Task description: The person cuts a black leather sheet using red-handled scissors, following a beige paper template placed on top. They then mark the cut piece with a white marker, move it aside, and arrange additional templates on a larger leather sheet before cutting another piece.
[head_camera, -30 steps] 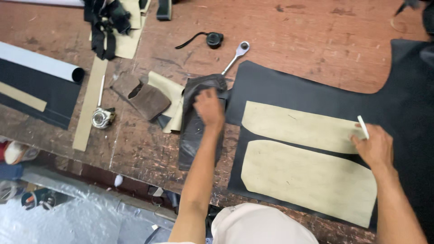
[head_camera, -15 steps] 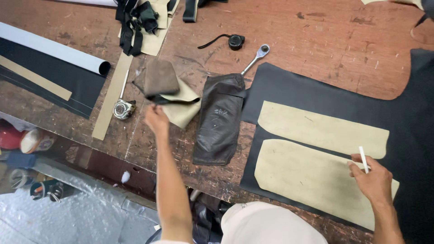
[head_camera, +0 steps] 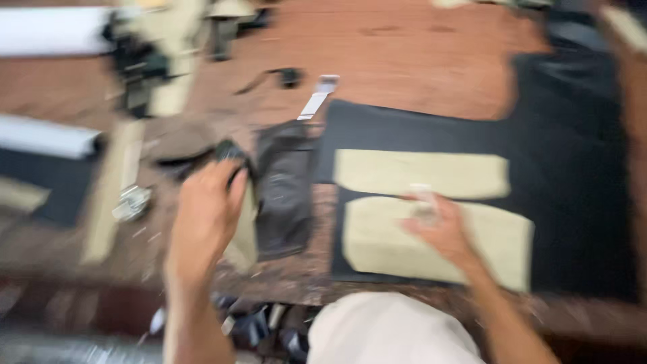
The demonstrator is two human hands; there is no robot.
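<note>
The view is blurred by motion. My left hand is over the workbench left of a folded dark leather piece. Its fingers curl on a small dark piece, too smeared to identify, with a tan pattern scrap just beside it. My right hand rests on the lower tan pattern piece and pinches a white marker. A second tan pattern piece lies above it. Both patterns lie on a large black leather sheet.
A wrench lies at the black sheet's top left corner. A long tan strip, a small metal object and a white roll are at the left. Dark tools sit at the far edge of the wooden bench.
My left hand has pulled back toward me from the brown and tan pieces, now closed on something dark. My right hand has slid left along the lower pattern. The camera has swung.
</note>
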